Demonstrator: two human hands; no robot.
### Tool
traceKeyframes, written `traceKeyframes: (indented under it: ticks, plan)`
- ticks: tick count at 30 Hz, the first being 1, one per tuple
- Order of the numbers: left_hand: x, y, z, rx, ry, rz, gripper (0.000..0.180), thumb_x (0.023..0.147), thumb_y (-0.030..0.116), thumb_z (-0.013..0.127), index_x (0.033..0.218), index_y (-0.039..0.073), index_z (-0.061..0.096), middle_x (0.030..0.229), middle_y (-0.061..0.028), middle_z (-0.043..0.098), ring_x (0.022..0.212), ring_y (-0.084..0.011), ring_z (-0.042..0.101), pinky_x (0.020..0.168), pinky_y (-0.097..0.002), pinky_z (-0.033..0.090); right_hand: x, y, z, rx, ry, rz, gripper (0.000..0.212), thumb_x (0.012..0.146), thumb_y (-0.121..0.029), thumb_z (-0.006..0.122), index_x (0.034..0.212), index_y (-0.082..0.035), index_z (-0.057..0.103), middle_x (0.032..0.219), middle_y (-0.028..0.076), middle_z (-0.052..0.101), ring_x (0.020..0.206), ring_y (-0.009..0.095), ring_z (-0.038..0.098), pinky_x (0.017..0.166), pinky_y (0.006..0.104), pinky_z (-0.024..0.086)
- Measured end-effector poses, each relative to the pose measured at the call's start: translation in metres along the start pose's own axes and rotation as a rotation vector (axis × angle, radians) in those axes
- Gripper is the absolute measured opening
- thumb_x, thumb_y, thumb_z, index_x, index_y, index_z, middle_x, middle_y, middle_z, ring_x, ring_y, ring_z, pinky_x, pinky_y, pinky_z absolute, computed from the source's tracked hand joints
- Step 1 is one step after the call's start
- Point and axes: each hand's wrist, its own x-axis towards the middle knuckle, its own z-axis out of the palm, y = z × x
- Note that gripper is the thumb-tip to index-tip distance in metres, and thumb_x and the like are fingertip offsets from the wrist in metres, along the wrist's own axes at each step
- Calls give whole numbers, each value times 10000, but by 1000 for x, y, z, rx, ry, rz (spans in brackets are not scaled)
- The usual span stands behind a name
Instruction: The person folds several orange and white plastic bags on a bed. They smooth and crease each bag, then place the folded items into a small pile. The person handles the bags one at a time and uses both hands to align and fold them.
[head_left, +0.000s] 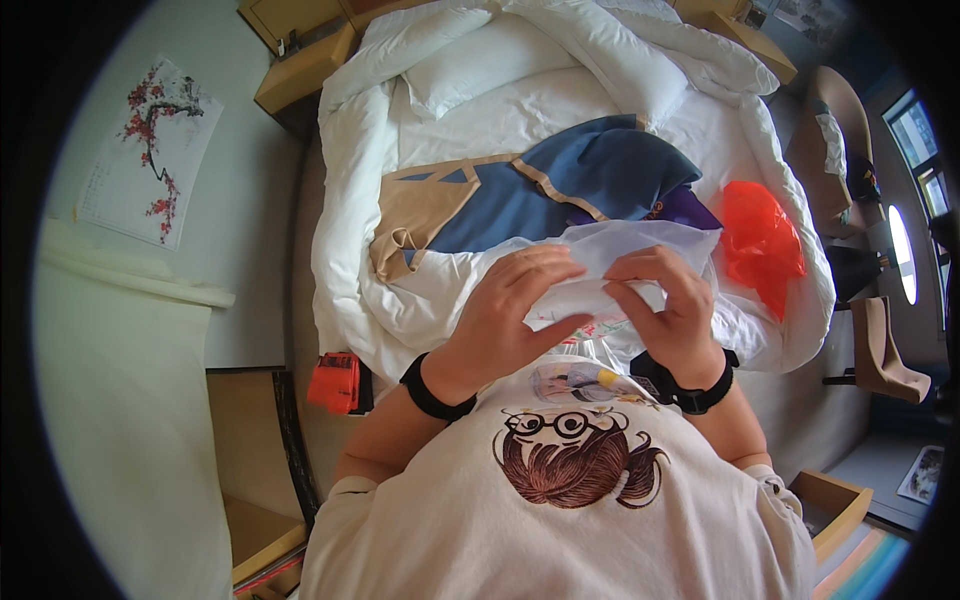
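A translucent whitish plastic bag (660, 237) spreads out in front of me at the near side of the bed. My left hand (505, 318) lies over its left part, with the thumb apart from the stretched fingers. With thumb and forefinger nearly together, my right hand (672, 308) pinches the bag's near edge. Just beyond the bag a blue garment with tan trim (500, 205) is laid flat on the bed. A purple cloth (690, 210) shows partly, between that garment and the bag.
A crumpled red plastic bag (760, 240) lies on the bed's right side. White bedding (350, 210) and pillows (490, 65) surround the clothes. Left of the bed's near corner sits a red package (335, 383). Chairs (885, 360) and a lit ring lamp (902, 255) stand at right.
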Motion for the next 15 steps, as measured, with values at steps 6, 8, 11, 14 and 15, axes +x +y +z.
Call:
traceKeyframes:
  ticks: [6,8,11,14,15]
  plan:
    - [2,-11,-24,-299,162,-40,107,859,-41,649,962,-23,629,982,-123,687,914,-205,645,817,-289,492,14,9,-42,-352,-304,36,380,697,-182,813,1029,-95,651,890,34,681,867,233,651,806,345,469]
    - [-6,-17,-27,-319,219,-97,101,852,-38,655,947,-17,629,962,-118,687,880,-204,649,800,-297,496,9,21,-48,-383,-305,32,328,695,-169,805,986,-110,666,894,21,679,893,235,633,868,360,435]
    - [-16,-18,-30,-380,311,-176,91,857,-40,645,943,-22,621,950,-117,685,863,-198,639,799,-293,491,3,40,-49,-403,-299,-44,238,713,-144,786,910,-97,661,877,26,674,881,236,624,880,371,428]
    - [-23,-21,-35,-341,405,-107,73,893,-5,616,963,-27,615,936,-119,680,866,-185,621,801,-281,478,5,56,-48,-422,-235,-64,171,727,-110,768,845,-90,644,846,33,664,876,239,617,886,375,424]
    - [-26,-23,-37,-275,435,-96,69,902,8,612,961,-26,616,931,-121,679,866,-183,621,798,-279,477,7,59,-54,-431,-189,-50,160,730,-101,762,829,-87,638,835,35,660,877,240,616,885,376,424]
